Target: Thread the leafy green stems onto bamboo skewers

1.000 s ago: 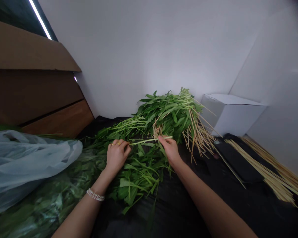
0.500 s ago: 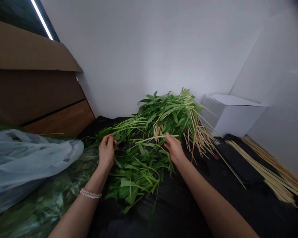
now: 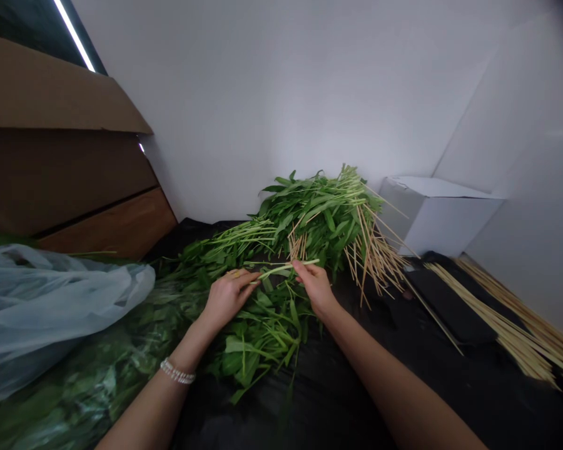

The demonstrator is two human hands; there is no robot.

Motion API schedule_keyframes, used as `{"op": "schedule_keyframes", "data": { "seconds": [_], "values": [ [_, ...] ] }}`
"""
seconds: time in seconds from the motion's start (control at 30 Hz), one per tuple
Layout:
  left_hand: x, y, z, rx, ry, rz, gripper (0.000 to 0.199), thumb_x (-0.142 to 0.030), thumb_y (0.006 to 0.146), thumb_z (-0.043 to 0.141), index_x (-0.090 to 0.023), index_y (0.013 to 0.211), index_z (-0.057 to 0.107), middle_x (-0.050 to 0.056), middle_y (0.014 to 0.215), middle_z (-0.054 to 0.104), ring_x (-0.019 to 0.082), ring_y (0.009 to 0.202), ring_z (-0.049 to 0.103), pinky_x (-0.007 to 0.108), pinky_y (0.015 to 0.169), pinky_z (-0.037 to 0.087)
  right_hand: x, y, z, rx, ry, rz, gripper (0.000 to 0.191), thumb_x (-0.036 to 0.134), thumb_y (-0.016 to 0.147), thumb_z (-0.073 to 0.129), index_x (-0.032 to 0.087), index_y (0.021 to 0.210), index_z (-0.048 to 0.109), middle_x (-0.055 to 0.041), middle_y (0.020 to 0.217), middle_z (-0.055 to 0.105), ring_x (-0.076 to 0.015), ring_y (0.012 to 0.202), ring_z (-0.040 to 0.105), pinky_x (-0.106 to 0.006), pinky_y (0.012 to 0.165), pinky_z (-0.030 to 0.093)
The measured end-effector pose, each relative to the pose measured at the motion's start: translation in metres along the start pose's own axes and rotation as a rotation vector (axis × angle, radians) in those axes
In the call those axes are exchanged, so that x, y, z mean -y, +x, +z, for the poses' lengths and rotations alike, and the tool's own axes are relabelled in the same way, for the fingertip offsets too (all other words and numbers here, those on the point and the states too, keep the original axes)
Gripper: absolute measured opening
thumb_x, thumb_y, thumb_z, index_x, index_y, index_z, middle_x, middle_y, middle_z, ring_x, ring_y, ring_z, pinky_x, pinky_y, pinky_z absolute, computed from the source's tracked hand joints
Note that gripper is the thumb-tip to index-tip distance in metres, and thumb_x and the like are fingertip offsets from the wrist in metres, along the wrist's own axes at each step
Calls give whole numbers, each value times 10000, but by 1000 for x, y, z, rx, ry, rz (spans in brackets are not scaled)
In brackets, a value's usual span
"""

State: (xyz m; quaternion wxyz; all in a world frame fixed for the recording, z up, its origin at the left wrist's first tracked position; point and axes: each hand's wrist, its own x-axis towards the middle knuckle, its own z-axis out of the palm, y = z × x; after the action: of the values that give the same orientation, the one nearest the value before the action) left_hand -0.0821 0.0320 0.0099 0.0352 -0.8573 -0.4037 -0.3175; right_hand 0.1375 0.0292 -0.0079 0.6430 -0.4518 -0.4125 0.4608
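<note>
Between my two hands runs a pale green leafy stem point(image 3: 281, 269), held level above loose greens. My right hand point(image 3: 315, 284) is closed around its right end, thumb on top. My left hand point(image 3: 229, 294), with a ring and a beaded bracelet point(image 3: 177, 371), pinches the stem's left part. Just below lies a loose heap of long-leaved greens point(image 3: 258, 340). Behind the hands, a bigger pile of greens point(image 3: 319, 203) has many thin wooden skewers point(image 3: 378, 256) sticking out to its right. More stems point(image 3: 244, 237) lie at the pile's left.
A translucent plastic bag point(image 3: 60, 300) and bagged greens point(image 3: 89, 387) lie at left, before a cardboard box point(image 3: 65, 175). To the right are a white box point(image 3: 445, 215), a black flat case point(image 3: 455, 306) and loose skewers point(image 3: 502, 325) on black sheeting point(image 3: 347, 400).
My left hand has moved right and closed on the stem. My right hand has shifted slightly left and down with it, bringing both hands closer together.
</note>
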Motion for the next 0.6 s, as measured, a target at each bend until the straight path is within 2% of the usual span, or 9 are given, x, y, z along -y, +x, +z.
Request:
{"op": "schedule_keyframes", "data": {
  "seconds": [0.17, 0.3, 0.4, 0.5, 0.6],
  "values": [
    [-2, 0, -1, 7, 130, -12, 262, -263, 913, 474, -186, 1002, 708, 49, 871, 712, 199, 836, 626, 301, 760, 463, 9, -4, 0, 34, 15, 6, 426, 575, 624, 741, 192, 807, 780, -59, 841, 720, -190, 786, 589, -279, 639, 429],
    [-6, 2, -5, -30, 145, -99, 223, -251, 838, 503, -188, 839, 717, 43, 802, 715, 217, 799, 604, 311, 729, 449, 11, -6, 0, 74, 14, 15, 400, 554, 646, 735, 201, 827, 784, -65, 892, 724, -194, 819, 585, -267, 625, 424],
    [-6, 4, -6, -115, -26, -286, 203, -249, 767, 507, -183, 731, 695, 36, 761, 703, 203, 764, 603, 303, 736, 443, 10, -8, 3, 97, 47, 56, 378, 542, 650, 735, 204, 812, 784, -69, 934, 722, -193, 846, 583, -262, 628, 429],
    [-5, 6, -3, -213, -319, -550, 187, -267, 706, 501, -181, 634, 651, 5, 629, 639, 168, 638, 566, 271, 635, 423, 10, -12, 8, 112, 117, 136, 369, 528, 625, 753, 202, 795, 780, -72, 961, 717, -182, 835, 586, -249, 610, 427],
    [-7, 8, 1, -293, -586, -689, 207, -289, 681, 499, -186, 527, 592, -12, 517, 555, 145, 557, 503, 254, 561, 390, 9, -17, 13, 141, 159, 175, 369, 522, 622, 758, 199, 799, 776, -73, 957, 713, -167, 810, 585, -238, 598, 428]
  ]
}}
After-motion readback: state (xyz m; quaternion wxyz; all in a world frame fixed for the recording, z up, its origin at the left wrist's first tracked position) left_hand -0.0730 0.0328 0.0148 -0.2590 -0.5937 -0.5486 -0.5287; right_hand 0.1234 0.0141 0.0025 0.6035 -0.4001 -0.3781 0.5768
